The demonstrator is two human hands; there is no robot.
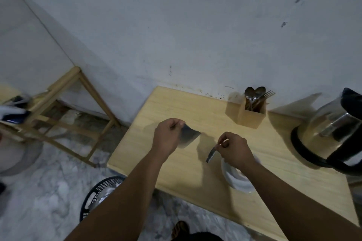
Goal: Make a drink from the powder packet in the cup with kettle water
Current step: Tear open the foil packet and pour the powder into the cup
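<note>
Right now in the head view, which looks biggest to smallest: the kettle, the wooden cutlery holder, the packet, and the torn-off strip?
1. kettle, though it sits near the frame edge, where the wide lens may stretch it
2. wooden cutlery holder
3. packet in the left hand
4. torn-off strip in the right hand

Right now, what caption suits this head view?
Left hand holds torn silver powder packet; right hand holds its torn-off strip.

Both forearms are bare, no sleeve showing up to the frame's edge; the left hand (169, 136) and right hand (236, 149) wear no glove, ring or watch. Below the bench (195, 103), a foot (181, 229) wears a dark strapped sandal.
</note>
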